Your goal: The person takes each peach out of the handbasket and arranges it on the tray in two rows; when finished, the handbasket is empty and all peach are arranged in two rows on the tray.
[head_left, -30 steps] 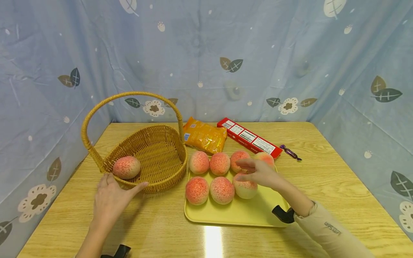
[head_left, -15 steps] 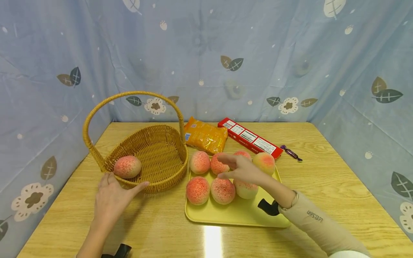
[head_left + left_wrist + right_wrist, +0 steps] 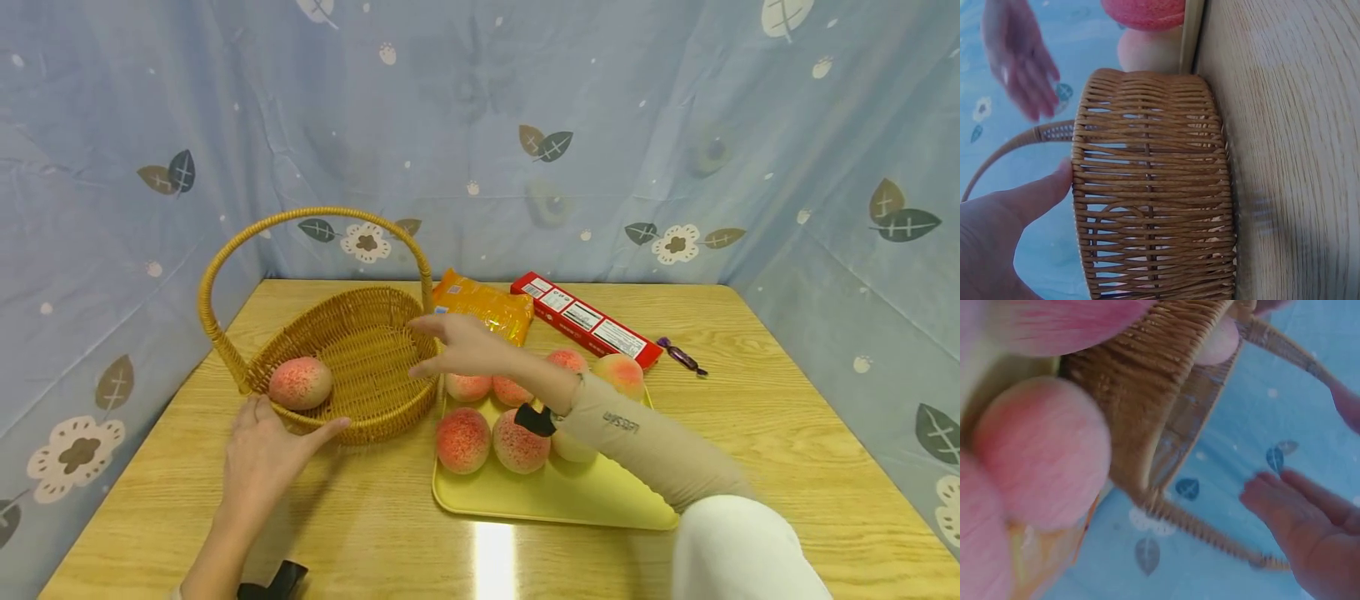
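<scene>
My left hand (image 3: 264, 450) is at the near left rim of a wicker basket (image 3: 390, 429). Its straight thumb (image 3: 1047, 192) touches the rim in the left wrist view; its fingertips are partly hidden in the head view. Inside the basket, at its left end, lies one peach (image 3: 300, 383). My right hand (image 3: 472, 346) hovers over the basket's right rim with fingers extended and nothing between them. Below and behind it, several peaches (image 3: 462, 440) sit in rows on a yellow tray (image 3: 517, 498). My right arm covers some of them.
Behind the tray lie an orange packet (image 3: 495, 310) and a long red box (image 3: 588, 321). A purple wrapped candy (image 3: 681, 357) is to their right. The basket's tall handle (image 3: 322, 212) arches up. A patterned blue curtain (image 3: 480, 150) surrounds the wooden table (image 3: 750, 433).
My right hand has swept left from above the tray's peaches to the basket's right rim, carrying nothing visible. My left hand has stayed at the basket.
</scene>
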`<action>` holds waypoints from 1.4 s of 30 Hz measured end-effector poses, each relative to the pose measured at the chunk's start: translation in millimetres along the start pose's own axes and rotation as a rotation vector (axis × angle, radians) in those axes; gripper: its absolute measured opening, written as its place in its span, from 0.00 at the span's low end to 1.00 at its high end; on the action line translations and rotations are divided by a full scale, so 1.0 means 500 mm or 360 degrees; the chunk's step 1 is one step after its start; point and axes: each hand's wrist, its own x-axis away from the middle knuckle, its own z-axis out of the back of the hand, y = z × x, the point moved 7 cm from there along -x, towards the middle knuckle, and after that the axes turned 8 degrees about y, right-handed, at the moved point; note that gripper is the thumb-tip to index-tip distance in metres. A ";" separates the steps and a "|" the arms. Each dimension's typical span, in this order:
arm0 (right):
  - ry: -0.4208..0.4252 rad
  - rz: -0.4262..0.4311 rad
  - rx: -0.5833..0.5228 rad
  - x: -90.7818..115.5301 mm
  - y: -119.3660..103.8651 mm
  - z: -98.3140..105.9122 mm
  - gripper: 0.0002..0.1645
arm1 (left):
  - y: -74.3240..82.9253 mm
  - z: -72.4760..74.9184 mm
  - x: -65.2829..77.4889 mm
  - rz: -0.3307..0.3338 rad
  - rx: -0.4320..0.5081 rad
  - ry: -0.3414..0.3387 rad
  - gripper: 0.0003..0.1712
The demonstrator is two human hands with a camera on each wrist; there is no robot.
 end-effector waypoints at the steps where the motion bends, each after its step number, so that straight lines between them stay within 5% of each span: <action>1: 0.0027 -0.0004 0.0012 -0.018 -0.007 -0.006 0.44 | 0.000 -0.001 0.000 -0.0004 -0.0002 -0.0006 0.73; 7: 0.0127 0.0078 0.0264 -0.121 -0.049 -0.031 0.46 | -0.001 -0.004 -0.002 0.0008 0.0003 -0.0012 0.73; 17: 0.0018 0.0256 0.0776 -0.240 -0.094 -0.098 0.42 | -0.004 -0.007 0.003 0.0011 -0.0014 -0.0045 0.74; 23: -0.0053 0.0285 0.1035 -0.263 -0.116 -0.167 0.40 | -0.011 -0.012 0.007 0.0037 -0.0010 -0.0066 0.73; 28: -0.0329 0.0094 0.0994 -0.266 -0.119 -0.226 0.46 | -0.010 -0.012 0.007 0.0040 -0.0017 -0.0070 0.73; 34: -0.0613 0.0055 0.0947 -0.251 -0.134 -0.289 0.42 | -0.005 -0.009 0.005 0.0021 -0.0015 -0.0034 0.73; 42: -0.0522 -0.0018 0.1003 -0.248 -0.133 -0.295 0.22 | -0.005 -0.009 0.001 0.0024 -0.0016 -0.0029 0.73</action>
